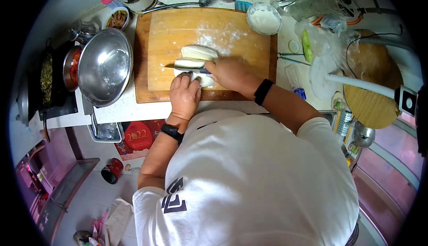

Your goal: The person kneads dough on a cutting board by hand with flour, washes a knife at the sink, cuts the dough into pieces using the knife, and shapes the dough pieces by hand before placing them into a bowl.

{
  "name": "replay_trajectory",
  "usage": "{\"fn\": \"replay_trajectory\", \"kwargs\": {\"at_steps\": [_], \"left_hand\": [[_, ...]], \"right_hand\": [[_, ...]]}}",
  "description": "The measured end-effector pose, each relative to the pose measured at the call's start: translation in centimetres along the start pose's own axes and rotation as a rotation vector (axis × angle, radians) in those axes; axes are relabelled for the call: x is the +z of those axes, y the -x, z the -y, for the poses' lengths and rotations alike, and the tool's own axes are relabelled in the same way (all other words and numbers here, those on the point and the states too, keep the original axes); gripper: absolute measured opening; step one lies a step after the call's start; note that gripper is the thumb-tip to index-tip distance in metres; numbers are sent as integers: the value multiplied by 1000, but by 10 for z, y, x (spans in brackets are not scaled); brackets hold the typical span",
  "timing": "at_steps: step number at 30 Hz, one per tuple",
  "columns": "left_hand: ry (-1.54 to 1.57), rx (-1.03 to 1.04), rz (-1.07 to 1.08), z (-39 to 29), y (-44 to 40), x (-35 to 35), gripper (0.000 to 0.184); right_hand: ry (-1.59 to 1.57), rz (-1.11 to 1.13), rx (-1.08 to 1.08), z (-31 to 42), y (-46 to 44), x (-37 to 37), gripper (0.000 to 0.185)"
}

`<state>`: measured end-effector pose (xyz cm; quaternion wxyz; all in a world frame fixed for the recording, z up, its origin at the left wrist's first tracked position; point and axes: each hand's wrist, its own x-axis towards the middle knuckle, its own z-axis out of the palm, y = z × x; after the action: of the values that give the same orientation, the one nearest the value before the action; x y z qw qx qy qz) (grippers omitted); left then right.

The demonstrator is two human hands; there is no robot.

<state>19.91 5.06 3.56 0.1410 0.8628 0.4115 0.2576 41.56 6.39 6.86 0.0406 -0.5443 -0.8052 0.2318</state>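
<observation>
Pale dough lies in the middle of the wooden cutting board point(169, 32), with two cut strips point(199, 51) at the far side and a larger dough piece point(206, 80) nearer me. My right hand point(225, 73) is closed around the handle of a knife point(203, 71). Its blade points left and lies across the dough, between the strips and the near piece. My left hand point(184, 95) has its fingers curled onto the near dough piece, just on my side of the blade. Those fingers partly cover the dough.
White flour point(220, 36) is scattered on the board. A flour bowl point(264, 18) sits at its far right corner. Left of the board stands a large steel bowl point(106, 67), beside a pan point(47, 76) of chopped greens. A long spoon point(178, 6) lies along the back edge.
</observation>
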Motion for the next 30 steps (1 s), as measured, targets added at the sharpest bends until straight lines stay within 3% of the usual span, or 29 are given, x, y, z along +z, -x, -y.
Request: {"fn": "replay_trajectory", "kwargs": {"at_steps": [3, 5, 11, 16, 19, 21, 24, 30], "left_hand": [[0, -9, 18, -1, 0, -2, 28], [-9, -12, 11, -1, 1, -3, 28], [-9, -35, 5, -3, 1, -3, 29], [-29, -30, 11, -7, 6, -3, 28], [-23, -26, 20, -8, 4, -4, 29], [-23, -19, 2, -8, 4, -3, 29], [-41, -23, 24, -10, 4, -6, 30], [-41, -36, -22, -14, 7, -5, 30]], "right_hand": [[32, 19, 9, 4, 6, -13, 16], [-28, -148, -92, 1, 25, -25, 16], [139, -42, -31, -36, 51, -6, 21], [70, -11, 44, -28, 33, 2, 25], [107, -82, -1, -42, 37, 13, 27], [27, -253, 8, -50, 38, 19, 28], [-2, -97, 151, -40, 40, 6, 34], [-127, -156, 129, -32, 47, -10, 33]]}}
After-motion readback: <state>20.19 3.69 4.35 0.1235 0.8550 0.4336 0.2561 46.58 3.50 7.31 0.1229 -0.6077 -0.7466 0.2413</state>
